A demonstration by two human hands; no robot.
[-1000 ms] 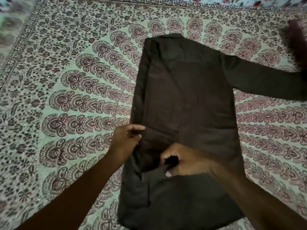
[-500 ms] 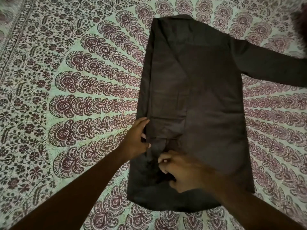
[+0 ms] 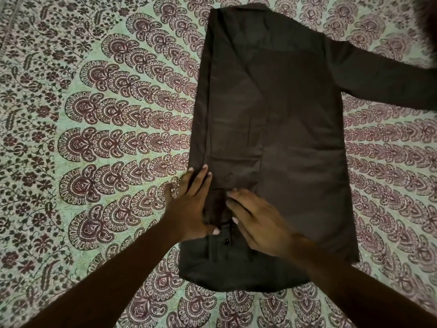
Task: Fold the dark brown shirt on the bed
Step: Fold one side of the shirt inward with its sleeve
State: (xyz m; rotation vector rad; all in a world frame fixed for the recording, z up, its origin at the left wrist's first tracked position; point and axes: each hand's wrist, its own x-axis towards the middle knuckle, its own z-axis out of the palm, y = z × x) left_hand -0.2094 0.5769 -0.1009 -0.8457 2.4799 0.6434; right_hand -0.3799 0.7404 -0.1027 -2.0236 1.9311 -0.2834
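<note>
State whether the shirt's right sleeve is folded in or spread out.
Spread out: the sleeve lies flat on the bedsheet, beyond the shirt body.

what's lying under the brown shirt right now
The dark brown shirt lies flat on a patterned bedspread, which shows all around it. Both hands, left hand and right hand, press on its lower part. Whatever lies directly beneath the cloth is covered.

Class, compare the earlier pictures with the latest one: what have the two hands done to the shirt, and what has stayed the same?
Both hands let go of the cloth they were pinching. The left hand and right hand now lie open and flat on the folded-in left side of the shirt, pressing it down. The right sleeve stays spread out on the bedsheet, unfolded.
</note>
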